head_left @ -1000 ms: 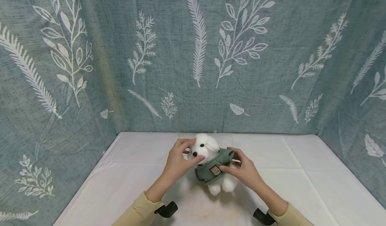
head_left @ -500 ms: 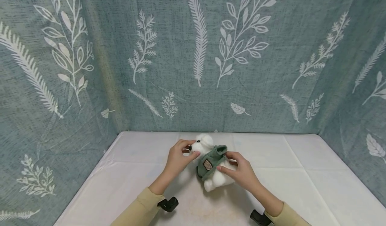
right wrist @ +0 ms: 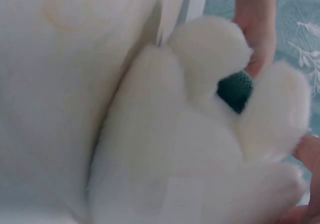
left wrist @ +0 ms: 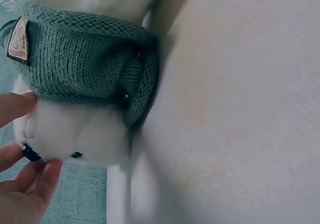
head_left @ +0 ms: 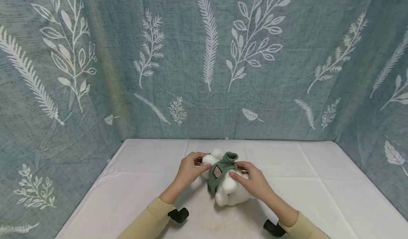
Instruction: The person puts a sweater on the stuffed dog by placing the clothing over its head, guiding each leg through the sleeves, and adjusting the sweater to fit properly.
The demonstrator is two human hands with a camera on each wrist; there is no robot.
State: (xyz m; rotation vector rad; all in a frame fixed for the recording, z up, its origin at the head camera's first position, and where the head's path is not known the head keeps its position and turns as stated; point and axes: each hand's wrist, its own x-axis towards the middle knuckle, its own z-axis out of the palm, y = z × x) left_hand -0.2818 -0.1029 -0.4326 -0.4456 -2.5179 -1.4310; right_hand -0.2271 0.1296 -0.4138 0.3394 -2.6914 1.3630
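A white plush dog lies tipped over on the white tabletop, head to the left and rear to the right. It wears a green knitted sweater with a small patch. My left hand holds the dog's head between thumb and fingers, near its dark nose in the left wrist view. With thumb and fingers spread across it, my right hand grips the body just behind the sweater. The right wrist view shows the fluffy underside and legs; most of the face is hidden in the head view.
A white cloth with fold creases covers the table. Blue-green curtains with white leaf prints stand behind it and on both sides. Each wrist wears a black camera mount, close above the cloth.
The dog has been turned from upright and facing forward to lying over, its head lowered leftward and its rear swung right. Both hands kept hold and moved only slightly.
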